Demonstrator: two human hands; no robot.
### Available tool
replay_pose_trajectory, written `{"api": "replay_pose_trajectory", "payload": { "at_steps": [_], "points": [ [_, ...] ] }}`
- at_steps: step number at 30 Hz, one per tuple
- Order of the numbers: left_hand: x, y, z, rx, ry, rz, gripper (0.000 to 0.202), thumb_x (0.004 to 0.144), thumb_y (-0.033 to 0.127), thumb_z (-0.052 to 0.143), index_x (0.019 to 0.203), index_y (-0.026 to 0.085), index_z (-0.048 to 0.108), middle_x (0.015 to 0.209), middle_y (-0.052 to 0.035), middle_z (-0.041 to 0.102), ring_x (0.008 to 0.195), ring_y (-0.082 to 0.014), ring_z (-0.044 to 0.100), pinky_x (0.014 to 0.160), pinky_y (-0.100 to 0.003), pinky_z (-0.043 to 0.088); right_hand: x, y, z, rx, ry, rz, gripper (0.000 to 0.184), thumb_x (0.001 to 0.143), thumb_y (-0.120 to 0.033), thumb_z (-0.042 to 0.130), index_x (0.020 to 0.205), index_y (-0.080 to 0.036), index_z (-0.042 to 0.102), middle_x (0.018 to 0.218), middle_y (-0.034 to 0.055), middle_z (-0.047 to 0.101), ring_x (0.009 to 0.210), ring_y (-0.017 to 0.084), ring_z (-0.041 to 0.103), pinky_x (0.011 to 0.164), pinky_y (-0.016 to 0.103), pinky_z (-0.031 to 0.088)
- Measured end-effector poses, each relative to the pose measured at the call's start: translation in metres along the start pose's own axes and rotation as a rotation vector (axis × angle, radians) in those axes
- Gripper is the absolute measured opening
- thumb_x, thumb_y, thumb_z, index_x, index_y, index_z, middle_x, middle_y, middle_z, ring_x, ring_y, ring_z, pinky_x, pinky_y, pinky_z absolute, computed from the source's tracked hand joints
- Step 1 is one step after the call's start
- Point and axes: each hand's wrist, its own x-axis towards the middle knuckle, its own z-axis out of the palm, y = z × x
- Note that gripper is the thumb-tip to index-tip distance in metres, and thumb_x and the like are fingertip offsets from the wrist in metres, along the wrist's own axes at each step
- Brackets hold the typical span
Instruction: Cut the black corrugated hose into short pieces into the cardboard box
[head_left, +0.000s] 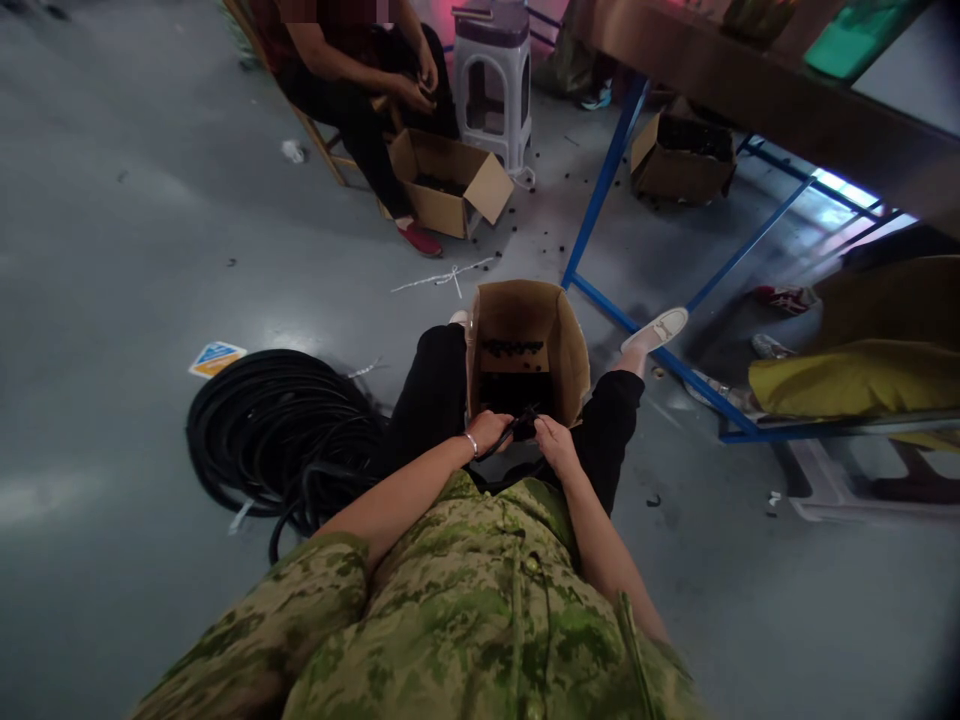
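Observation:
My left hand (491, 431), with a bracelet at the wrist, is closed on a thin black strip (517, 422). Fingers of my right hand (553, 441) pinch the strip's other end, where a small dark part shows but is too small to name. Both hands are at the near edge of an open cardboard box (568, 335) between my knees. Small black pieces (514, 347) lie inside the box, and its bottom is dark. On the floor to the left rests a large coil of black tubing (270, 430), one end reaching toward my left leg.
Ahead, a seated person (360, 85) handles something small above another cardboard box (439, 205). A plastic stool (493, 90) stands beside them. The blue table frame (611, 180) runs along my right, with a further box (679, 175) beneath. Small black bits dot the floor.

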Motion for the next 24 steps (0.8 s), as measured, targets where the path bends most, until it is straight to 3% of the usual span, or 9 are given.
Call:
{"api": "replay_pose_trajectory", "payload": {
  "at_steps": [12,19,24],
  "points": [
    [0.003,-0.005,0.006,0.055,-0.007,-0.059,0.030,0.084,0.039,0.050,0.087,0.018,0.070,0.076,-0.0099,0.072,0.074,-0.0245,0.067,0.068,-0.030,0.045,-0.001,-0.005,-0.003,-0.061,0.014,-0.013,0.040,0.090,-0.048,0.038,0.090,-0.018,0.064,0.059,-0.0015,0.049,0.057,0.014,0.047,0.052,0.023,0.037],
    [0.002,-0.001,-0.001,0.120,0.007,-0.022,0.038,0.089,0.044,0.044,0.086,0.017,0.071,0.075,-0.0111,0.072,0.073,-0.0244,0.068,0.066,-0.030,0.044,-0.002,-0.003,-0.002,0.015,0.044,0.016,0.041,0.089,-0.051,0.039,0.093,-0.019,0.064,0.058,-0.0027,0.046,0.052,0.013,0.043,0.051,0.023,0.036],
    [0.002,0.004,-0.005,0.084,0.023,-0.035,0.033,0.088,0.042,0.047,0.086,0.018,0.070,0.076,-0.0088,0.072,0.074,-0.0226,0.068,0.067,-0.029,0.044,0.000,0.003,0.001,0.053,0.073,0.064,0.041,0.089,-0.053,0.039,0.095,-0.020,0.063,0.055,-0.0033,0.044,0.050,0.013,0.041,0.048,0.023,0.034]
  ]
}}
